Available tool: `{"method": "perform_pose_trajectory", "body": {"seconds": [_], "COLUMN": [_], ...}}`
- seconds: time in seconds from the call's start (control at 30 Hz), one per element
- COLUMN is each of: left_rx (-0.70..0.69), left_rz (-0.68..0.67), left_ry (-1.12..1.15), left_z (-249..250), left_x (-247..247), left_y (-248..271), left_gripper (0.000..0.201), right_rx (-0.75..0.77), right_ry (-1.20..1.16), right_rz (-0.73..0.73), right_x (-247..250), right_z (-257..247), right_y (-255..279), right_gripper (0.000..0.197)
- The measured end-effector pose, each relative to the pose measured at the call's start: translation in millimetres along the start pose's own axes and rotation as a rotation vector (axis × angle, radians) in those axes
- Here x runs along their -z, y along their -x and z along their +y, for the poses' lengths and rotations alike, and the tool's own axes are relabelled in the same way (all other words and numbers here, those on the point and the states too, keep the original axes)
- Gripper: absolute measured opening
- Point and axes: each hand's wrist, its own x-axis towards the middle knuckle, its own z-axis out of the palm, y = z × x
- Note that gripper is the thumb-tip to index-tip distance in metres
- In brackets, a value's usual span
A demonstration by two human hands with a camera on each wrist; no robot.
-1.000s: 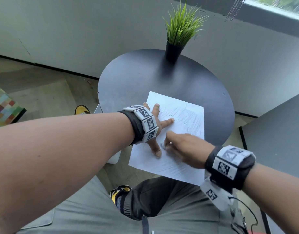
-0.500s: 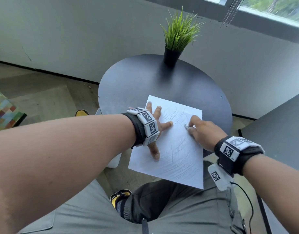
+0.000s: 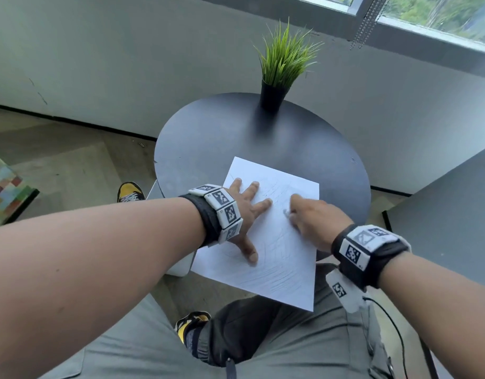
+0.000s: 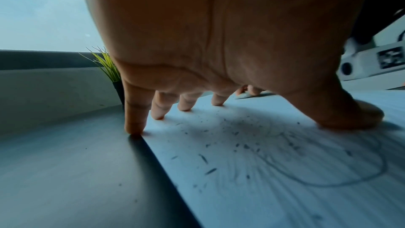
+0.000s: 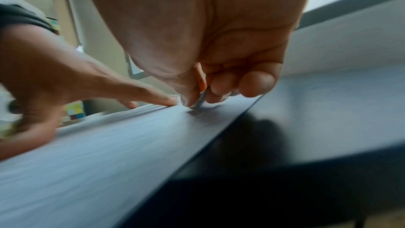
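A white sheet of paper (image 3: 277, 258) with faint pencil lines lies on the round black table (image 3: 222, 132), its near corner hanging over the edge. My left hand (image 3: 247, 214) presses flat on the sheet's left part with fingers spread; in the left wrist view the fingertips (image 4: 157, 115) touch the paper (image 4: 263, 171), which carries dark crumbs and a drawn curve. My right hand (image 3: 290, 213) pinches a small pale eraser (image 3: 286, 212) against the sheet, just right of my left index finger. The right wrist view shows the eraser (image 5: 198, 102) between thumb and fingers, tip on the paper (image 5: 109, 145).
A green grass plant in a black pot (image 3: 273, 97) stands at the table's far edge, near the grey wall. A second dark tabletop (image 3: 454, 209) lies to the right. My grey-trousered knees (image 3: 290, 346) sit under the near edge, and a coloured block (image 3: 3, 192) is far left.
My right hand with the eraser swept from the sheet's lower middle up to its right edge, then back left toward my left index finger. My left hand stayed pressed on the paper.
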Motion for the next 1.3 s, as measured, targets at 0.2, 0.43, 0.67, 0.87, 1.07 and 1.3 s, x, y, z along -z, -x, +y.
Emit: {"method": "perform_pose_trajectory", "body": {"seconds": [0.2, 0.43, 0.67, 0.87, 1.07, 1.3], "left_rx": [0.001, 0.034, 0.035, 0.024, 0.026, 0.016], "left_rz": [0.01, -0.012, -0.017, -0.001, -0.02, -0.02], "left_ry": [0.014, 0.067, 0.054, 0.043, 0.049, 0.058], "left_z": [-0.5, 6.6, 6.2, 6.0, 7.5, 6.0], "left_x": [-1.9, -1.6, 0.8, -0.6, 2.6, 1.2], "left_y": [-2.0, -4.2, 0.0, -1.2, -2.3, -3.8], "left_gripper": [0.145, 0.148, 0.144, 0.147, 0.146, 0.144], "right_rx": [0.285, 0.259, 0.079, 0.212, 0.231, 0.071], "right_ry": [0.005, 0.069, 0.041, -0.013, 0.032, 0.035], "right_rz": [-0.139, -0.042, -0.002, -0.13, -0.087, 0.009], "right_x": [-18.5, -12.7, -4.3, -12.7, -7.0, -3.4], "right_z": [-33.3, -23.0, -4.6, -22.0, -28.7, -11.5], "right_y": [20.3, 4.9, -8.2, 11.0, 20.0, 5.0], "right_gripper": [0.011, 0.015, 0.015, 0.014, 0.005, 0.016]}}
